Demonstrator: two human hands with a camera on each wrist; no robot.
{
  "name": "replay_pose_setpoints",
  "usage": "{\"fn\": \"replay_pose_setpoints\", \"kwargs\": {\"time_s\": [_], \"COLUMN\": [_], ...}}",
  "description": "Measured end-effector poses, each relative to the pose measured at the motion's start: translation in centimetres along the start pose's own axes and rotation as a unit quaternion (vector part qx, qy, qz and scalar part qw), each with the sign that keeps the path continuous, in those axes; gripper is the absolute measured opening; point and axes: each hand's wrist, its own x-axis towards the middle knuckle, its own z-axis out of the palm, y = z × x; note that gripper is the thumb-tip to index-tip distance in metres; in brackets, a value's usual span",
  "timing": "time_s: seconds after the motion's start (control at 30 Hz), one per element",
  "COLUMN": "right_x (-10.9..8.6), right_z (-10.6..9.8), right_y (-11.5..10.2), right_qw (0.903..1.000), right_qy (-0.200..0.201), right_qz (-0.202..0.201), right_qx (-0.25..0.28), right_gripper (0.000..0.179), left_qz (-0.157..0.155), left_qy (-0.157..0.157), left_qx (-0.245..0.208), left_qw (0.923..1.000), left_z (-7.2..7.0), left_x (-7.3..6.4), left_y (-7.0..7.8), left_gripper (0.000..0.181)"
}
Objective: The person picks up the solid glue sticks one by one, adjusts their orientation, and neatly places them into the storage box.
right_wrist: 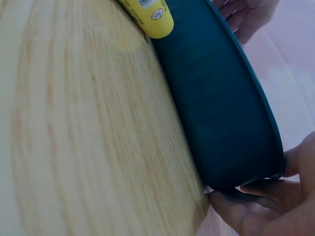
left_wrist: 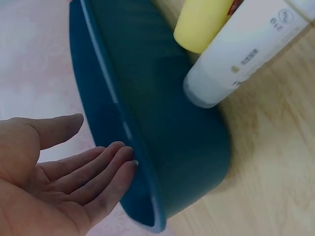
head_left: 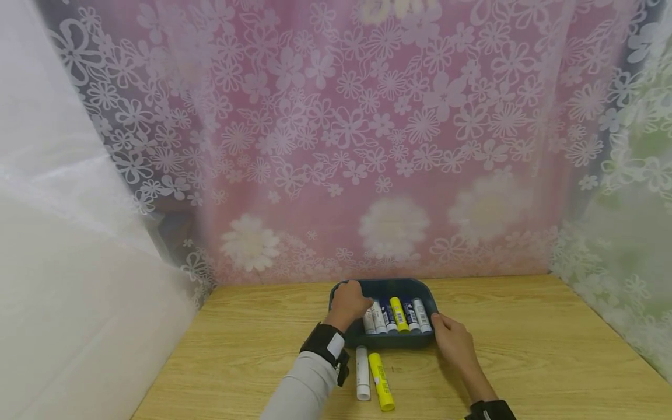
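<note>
A dark teal plastic tray (head_left: 399, 342) holds a row of several glue sticks, white, navy-and-white and one yellow (head_left: 399, 315). Over the tray's left part is my left hand (head_left: 348, 304). In the left wrist view its fingers are loosely bent at the rim, the thumb stands apart, and nothing lies between them. My right hand (head_left: 455, 343) grips the tray's right end, thumb by the rim and fingers against the outside. A white glue stick (head_left: 363, 373) and a yellow glue stick (head_left: 381, 382) lie on the table just in front of the tray.
The wooden table (head_left: 525, 350) reaches back to a pink floral curtain (head_left: 336, 146). A whitish sheet (head_left: 79, 262) hangs at the left, and a greenish floral one (head_left: 619, 233) at the right.
</note>
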Motion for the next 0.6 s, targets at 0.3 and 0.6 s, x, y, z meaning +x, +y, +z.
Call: {"fn": "replay_pose_setpoints", "kwargs": {"time_s": [0.3, 0.6], "right_x": [-0.1, -0.1], "right_z": [0.0, 0.0], "right_y": [0.0, -0.1], "right_qw": [1.0, 1.0], "right_qy": [0.004, 0.003], "right_qz": [-0.001, -0.003], "right_qx": [0.0, 0.003], "right_gripper": [0.058, 0.058], "left_qz": [0.025, 0.084], "left_qy": [0.009, 0.002], "left_qx": [-0.012, -0.041], "left_qw": [0.9996, 0.9956], "left_z": [-1.5, -2.5], "left_x": [-0.5, -1.6], "left_y": [0.2, 0.4], "left_gripper": [0.035, 0.06]}}
